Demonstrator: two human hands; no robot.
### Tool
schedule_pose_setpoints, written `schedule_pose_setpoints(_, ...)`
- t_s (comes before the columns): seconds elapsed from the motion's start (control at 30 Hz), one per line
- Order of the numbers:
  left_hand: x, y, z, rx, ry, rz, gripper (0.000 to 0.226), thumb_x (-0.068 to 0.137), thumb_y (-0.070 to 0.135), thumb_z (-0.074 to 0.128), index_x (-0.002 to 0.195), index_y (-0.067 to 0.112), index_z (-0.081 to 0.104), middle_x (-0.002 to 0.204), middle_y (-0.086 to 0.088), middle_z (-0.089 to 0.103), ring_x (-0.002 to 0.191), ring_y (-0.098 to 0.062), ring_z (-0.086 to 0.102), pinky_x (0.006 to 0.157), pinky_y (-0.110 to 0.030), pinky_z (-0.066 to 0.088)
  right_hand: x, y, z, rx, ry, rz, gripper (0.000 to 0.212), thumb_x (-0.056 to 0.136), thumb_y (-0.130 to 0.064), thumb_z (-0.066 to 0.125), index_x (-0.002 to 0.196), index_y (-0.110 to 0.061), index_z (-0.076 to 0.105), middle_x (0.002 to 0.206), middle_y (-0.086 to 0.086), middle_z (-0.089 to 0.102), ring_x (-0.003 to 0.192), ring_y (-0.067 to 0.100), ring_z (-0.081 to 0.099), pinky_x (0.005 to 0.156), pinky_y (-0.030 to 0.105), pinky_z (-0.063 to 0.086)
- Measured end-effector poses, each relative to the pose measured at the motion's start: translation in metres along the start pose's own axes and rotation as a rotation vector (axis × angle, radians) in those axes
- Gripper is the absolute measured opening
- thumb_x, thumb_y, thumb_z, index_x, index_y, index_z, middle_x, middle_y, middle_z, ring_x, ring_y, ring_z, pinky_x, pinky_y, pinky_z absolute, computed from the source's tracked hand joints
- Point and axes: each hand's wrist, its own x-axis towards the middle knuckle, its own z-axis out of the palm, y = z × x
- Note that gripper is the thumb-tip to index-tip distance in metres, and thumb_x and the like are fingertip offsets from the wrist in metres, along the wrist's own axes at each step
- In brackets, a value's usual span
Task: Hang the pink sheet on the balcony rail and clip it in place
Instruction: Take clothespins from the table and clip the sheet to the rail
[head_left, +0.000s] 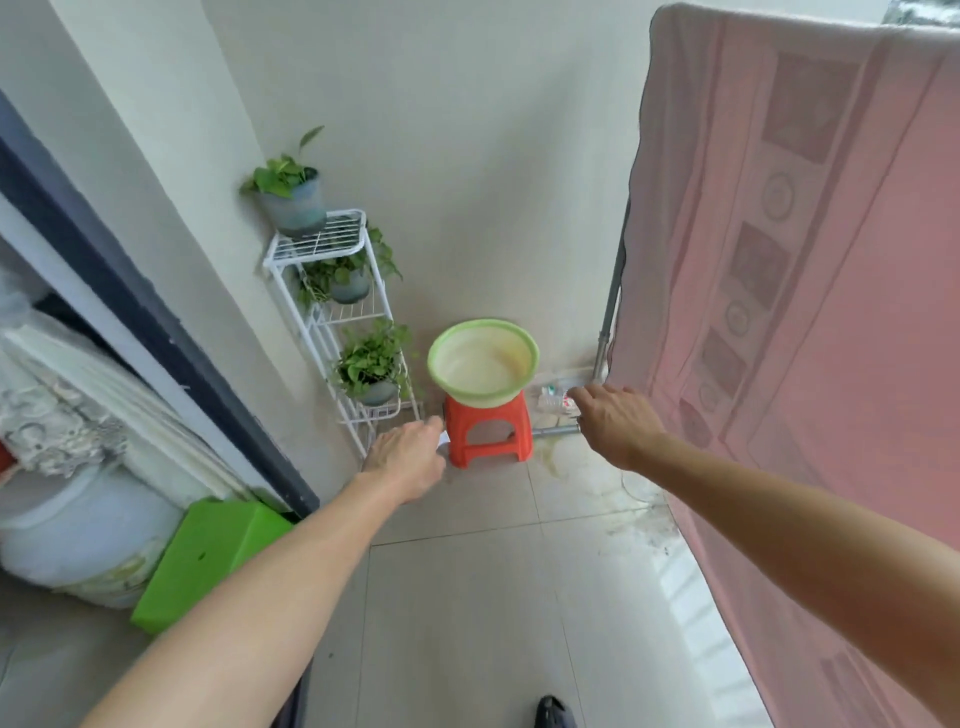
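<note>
We cannot tell what our left hand (405, 460), at seven o'clock of the round green plastic basin (483, 364), holds, and our right hand (615, 423) at four o'clock reaches loose and empty, so the patterned pink fabric sheet (810, 291), draped at three o'clock with no clip in sight, may slip off.

Item: one person, recorded by the head camera; only limbs are shown.
Left forearm (270, 587): bare from the frame's edge to the wrist, smooth and slender.
Left hand (410, 457): bare, seen from the back; knuckles and faint tendon lines are shown, the fingertips being hidden.
Right forearm (779, 525): bare likewise, a long muscle line being marked along its upper side.
Right hand (615, 421): bare, seen from the back; a small dark mark by one finger cannot be identified.
Footwear: one dark, rounded shoe toe (555, 713), slightly glossy, cut by the lower edge.
</note>
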Motion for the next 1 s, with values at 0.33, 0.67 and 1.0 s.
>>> schedule_pose_setpoints(0.33,0.207,-0.054,-0.021,0.111,0.039,0.11,0.033,0.087,0.007,0.046,0.119,0.01,0.043,0.106,-0.008,0.065,0.094,-0.031,0.063,0.065,-0.036,0.04,0.196,0.057,0.017,0.075,-0.035,0.041,0.042,0.092,-0.01,0.044,0.134,-0.01,0.045,0.114,0.014,0.059,0.103,0.035,0.058,0.078,0.041,0.048)
schedule_pose_setpoints(0.67,0.465,-0.065,-0.079,0.079,0.086,0.34,0.03,0.087,0.012,0.047,0.115,0.019,0.053,0.117,-0.005,0.064,0.108,-0.029,0.06,0.074,-0.034,0.041,0.364,0.136,-0.016,0.016,0.063,0.26,0.043,0.091,-0.011,0.047,0.134,-0.011,0.047,0.122,0.01,0.059,0.109,0.032,0.058,0.068,0.036,0.037)
schedule_pose_setpoints(1.0,0.649,0.032,-0.139,-0.107,0.241,0.503,0.017,0.083,0.017,0.051,0.1,0.016,0.053,0.105,-0.01,0.068,0.094,-0.036,0.062,0.066,-0.033,0.036,0.456,0.261,-0.089,-0.139,0.241,0.375,0.033,0.086,-0.017,0.055,0.119,-0.016,0.054,0.11,0.003,0.066,0.085,0.032,0.065,0.054,0.032,0.039)
